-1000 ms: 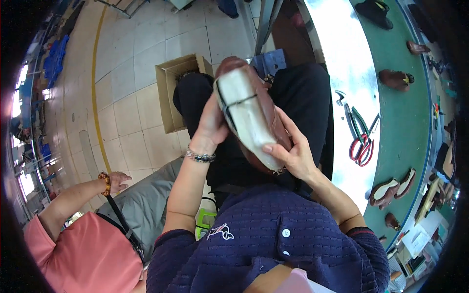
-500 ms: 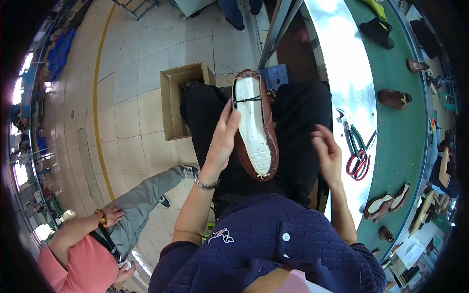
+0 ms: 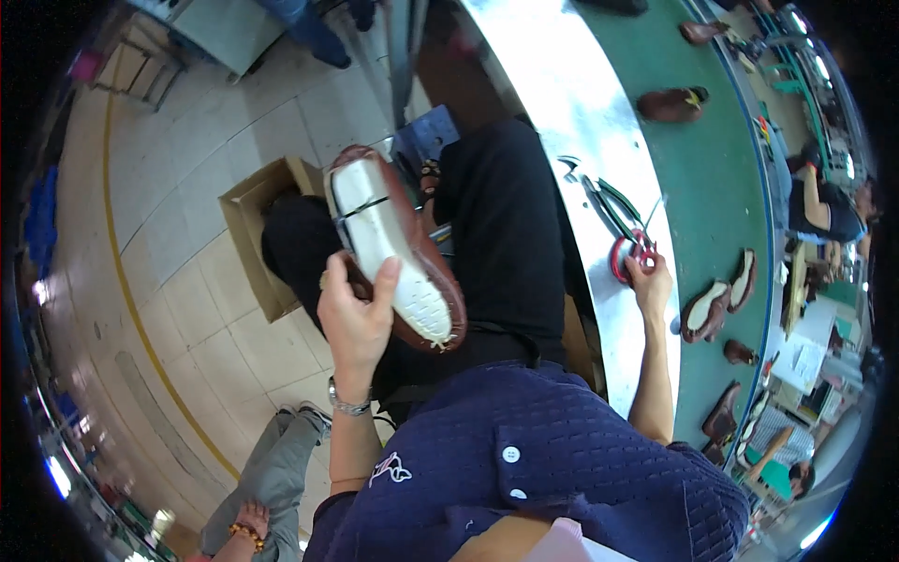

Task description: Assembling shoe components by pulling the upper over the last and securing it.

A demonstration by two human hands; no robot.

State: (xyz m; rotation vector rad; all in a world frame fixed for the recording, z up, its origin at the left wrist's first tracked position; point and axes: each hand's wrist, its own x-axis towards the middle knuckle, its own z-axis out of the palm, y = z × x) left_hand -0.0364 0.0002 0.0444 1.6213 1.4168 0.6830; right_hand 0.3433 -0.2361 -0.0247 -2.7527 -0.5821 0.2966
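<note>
My left hand (image 3: 356,323) holds a brown leather shoe upper (image 3: 426,262) with its sole side up over my lap. The thumb lies on the white insole (image 3: 379,239), and the other fingers go round the side. A thin black band crosses the insole, and rows of stitch-like marks show at its near end. On the shiny metal ledge to the right, my right hand (image 3: 651,281) has its fingers closed at the red handles of a pair of scissors (image 3: 619,258). Dark-green-handled pincers (image 3: 599,199) lie against the scissors.
Right of the metal ledge (image 3: 599,112) runs a green belt (image 3: 698,173) with several brown shoes (image 3: 672,105). An open cardboard box (image 3: 245,239) stands by my left knee. A seated person's grey trouser leg (image 3: 272,478) is at lower left. Other people are at far right.
My left hand has shifted its hold, and the shoe now tilts to the left. My right hand has moved from the air beside my lap onto the scissors. The whole view has turned rightward.
</note>
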